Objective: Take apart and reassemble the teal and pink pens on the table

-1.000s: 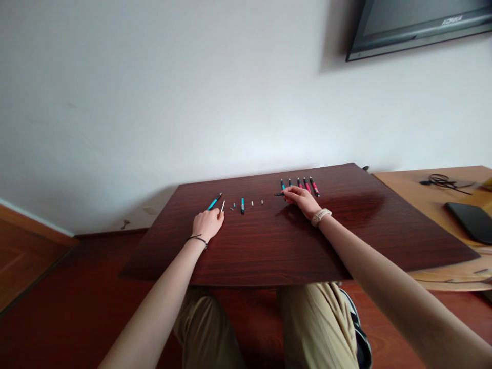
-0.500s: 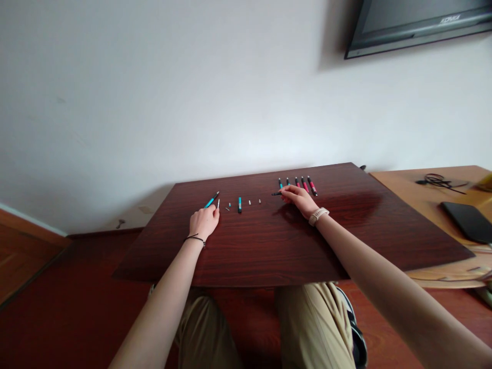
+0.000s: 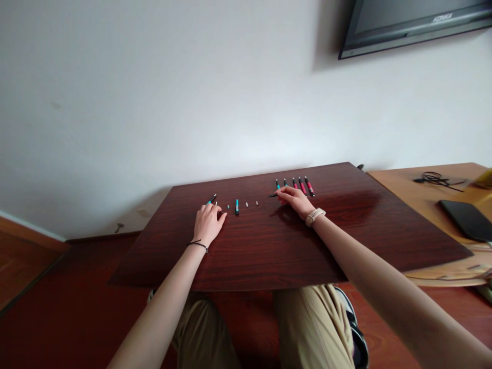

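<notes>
The dark wood table (image 3: 269, 251) carries a row of red and teal pens (image 3: 294, 184) just beyond the right grip (image 3: 294, 200), and small pen parts (image 3: 246, 204) between both grips, beside the left grip (image 3: 208, 223).

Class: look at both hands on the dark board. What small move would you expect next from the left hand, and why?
Probably the left hand closes its fingertips on one of the small pen parts beside it. It lies flat next to the teal pen, while the right hand already touches a dark pen piece.

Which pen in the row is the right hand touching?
The dark pen lying crosswise under the right hand; the other pens point away, side by side.
</notes>
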`<action>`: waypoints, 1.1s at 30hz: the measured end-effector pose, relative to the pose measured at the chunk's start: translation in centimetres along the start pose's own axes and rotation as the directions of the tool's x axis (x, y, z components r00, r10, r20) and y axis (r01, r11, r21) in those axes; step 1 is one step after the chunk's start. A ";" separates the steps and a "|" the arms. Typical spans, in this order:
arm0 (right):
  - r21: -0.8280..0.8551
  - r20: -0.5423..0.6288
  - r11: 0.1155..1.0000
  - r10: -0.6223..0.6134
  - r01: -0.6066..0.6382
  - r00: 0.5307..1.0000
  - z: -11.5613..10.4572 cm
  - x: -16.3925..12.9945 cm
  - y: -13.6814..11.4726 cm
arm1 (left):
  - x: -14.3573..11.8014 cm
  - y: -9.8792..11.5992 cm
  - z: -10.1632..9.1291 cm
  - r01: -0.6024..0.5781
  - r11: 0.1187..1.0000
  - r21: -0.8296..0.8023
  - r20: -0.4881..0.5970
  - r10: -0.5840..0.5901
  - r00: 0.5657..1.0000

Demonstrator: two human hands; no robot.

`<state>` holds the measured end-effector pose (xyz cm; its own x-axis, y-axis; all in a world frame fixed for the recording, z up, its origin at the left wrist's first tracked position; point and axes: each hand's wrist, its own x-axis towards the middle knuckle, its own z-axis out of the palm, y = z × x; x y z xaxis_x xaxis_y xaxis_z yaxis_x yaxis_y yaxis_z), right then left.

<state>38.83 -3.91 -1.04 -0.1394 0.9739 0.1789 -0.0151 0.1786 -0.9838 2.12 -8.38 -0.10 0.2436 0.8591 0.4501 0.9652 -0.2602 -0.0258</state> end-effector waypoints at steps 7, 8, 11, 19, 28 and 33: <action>0.000 -0.001 1.000 -0.007 0.007 1.000 0.2 -0.2 -0.4 | 1.2 -0.9 0.4 -0.007 0.995 -0.100 0.033 0.010 0.999; 0.005 0.001 1.000 -0.008 0.008 1.000 0.2 -0.2 -0.4 | 1.5 -1.1 0.5 -0.013 0.994 -0.105 0.035 0.017 0.999; 0.009 -0.001 1.000 -0.003 0.003 1.000 0.2 -0.2 -0.5 | 2.3 -1.6 0.8 -0.027 0.994 -0.109 0.038 0.031 0.999; -0.013 0.003 1.000 -0.007 0.007 1.000 0.1 0.0 -0.2 | 2.5 -1.1 0.9 -0.071 0.987 -0.141 -0.055 0.063 0.996; -0.006 -0.004 1.000 -0.018 0.018 1.000 0.1 0.1 0.0 | 3.4 -0.7 1.5 -0.117 0.984 -0.133 0.030 0.122 0.992; -0.009 0.006 1.000 -0.025 0.025 1.000 0.0 0.2 0.1 | 3.5 -0.8 1.6 -0.119 0.980 -0.157 0.013 0.122 0.992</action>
<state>38.79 -3.73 -1.15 -0.1452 0.9683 0.2032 -0.0098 0.2039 -0.9789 2.36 -4.52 0.07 0.3611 0.8266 0.4318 0.9024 -0.4264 0.0616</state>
